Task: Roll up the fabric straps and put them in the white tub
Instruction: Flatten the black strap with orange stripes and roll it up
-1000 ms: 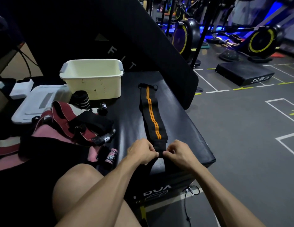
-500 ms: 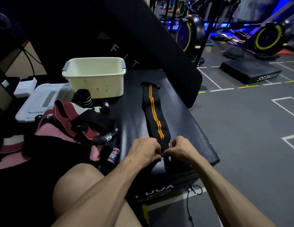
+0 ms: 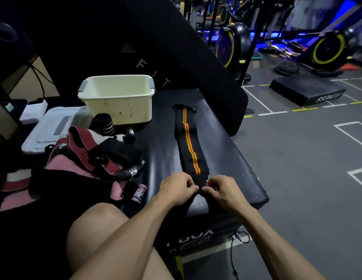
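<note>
A black fabric strap with two orange stripes (image 3: 188,142) lies stretched lengthwise on the black padded box (image 3: 226,150). My left hand (image 3: 177,187) and my right hand (image 3: 223,189) pinch its near end between curled fingers, close together at the box's front edge. The white tub (image 3: 117,98) stands at the far left of the box. A rolled black strap with white stripes (image 3: 103,126) sits upright just in front of the tub. A heap of maroon, pink and black straps (image 3: 89,156) lies left of my hands.
A white lid (image 3: 55,128) and a small white box (image 3: 34,111) lie left of the tub. A tall black pad (image 3: 176,47) leans behind the box. My bare knee (image 3: 99,229) is below the hands. Grey gym floor, a black step and exercise bikes are to the right.
Both hands have stayed on the strap's near end and drawn closer together, working the fabric between the fingers. The strap's far end has not moved.
</note>
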Demonstrator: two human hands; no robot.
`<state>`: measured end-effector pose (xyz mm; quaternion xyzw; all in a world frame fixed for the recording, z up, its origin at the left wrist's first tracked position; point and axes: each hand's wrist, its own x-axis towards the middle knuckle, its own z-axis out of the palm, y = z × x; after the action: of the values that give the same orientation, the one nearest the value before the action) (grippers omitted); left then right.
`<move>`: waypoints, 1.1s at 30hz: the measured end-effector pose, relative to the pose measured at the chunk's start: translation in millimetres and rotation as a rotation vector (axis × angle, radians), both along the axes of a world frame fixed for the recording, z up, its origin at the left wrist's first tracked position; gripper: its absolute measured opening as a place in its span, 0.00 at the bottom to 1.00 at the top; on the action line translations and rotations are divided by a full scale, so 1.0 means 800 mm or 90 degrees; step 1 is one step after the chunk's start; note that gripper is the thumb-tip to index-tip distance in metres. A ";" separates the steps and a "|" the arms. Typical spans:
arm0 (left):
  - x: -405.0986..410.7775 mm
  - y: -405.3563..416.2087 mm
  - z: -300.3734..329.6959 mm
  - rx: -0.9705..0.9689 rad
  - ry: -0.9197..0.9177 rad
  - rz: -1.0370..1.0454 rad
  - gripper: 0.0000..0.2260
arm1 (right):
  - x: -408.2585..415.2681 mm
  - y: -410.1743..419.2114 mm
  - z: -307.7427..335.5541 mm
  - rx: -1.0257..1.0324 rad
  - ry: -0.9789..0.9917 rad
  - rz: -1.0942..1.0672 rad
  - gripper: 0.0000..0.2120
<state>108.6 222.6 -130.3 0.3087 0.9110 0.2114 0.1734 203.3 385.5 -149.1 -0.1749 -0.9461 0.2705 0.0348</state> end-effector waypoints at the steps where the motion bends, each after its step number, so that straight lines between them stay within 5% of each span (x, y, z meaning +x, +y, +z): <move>1: 0.000 0.000 0.002 -0.005 -0.029 0.008 0.12 | -0.003 0.002 0.004 0.006 -0.043 0.011 0.12; 5: 0.000 0.001 0.002 -0.029 -0.066 0.034 0.15 | -0.020 0.005 0.027 0.020 -0.225 0.045 0.12; 8: -0.001 0.000 0.003 -0.028 0.026 0.037 0.13 | -0.038 0.004 0.040 0.010 -0.317 0.029 0.14; 14: -0.004 0.000 0.006 -0.053 0.148 -0.157 0.12 | -0.055 0.005 0.039 -0.052 -0.386 -0.016 0.15; 19: -0.003 0.002 0.002 -0.061 0.195 -0.196 0.12 | -0.045 0.007 0.037 -0.080 -0.338 -0.037 0.12; 28: -0.005 -0.002 -0.003 -0.040 0.210 -0.218 0.11 | 0.002 0.002 0.006 0.042 -0.012 0.068 0.09; 33: -0.005 -0.003 -0.005 0.012 0.112 -0.119 0.09 | 0.016 -0.004 -0.009 0.091 0.044 0.041 0.10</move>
<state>105.0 219.9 -134.2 0.4112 0.8880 0.1748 0.1091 216.1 382.3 -155.9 -0.1325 -0.9663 0.2089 0.0710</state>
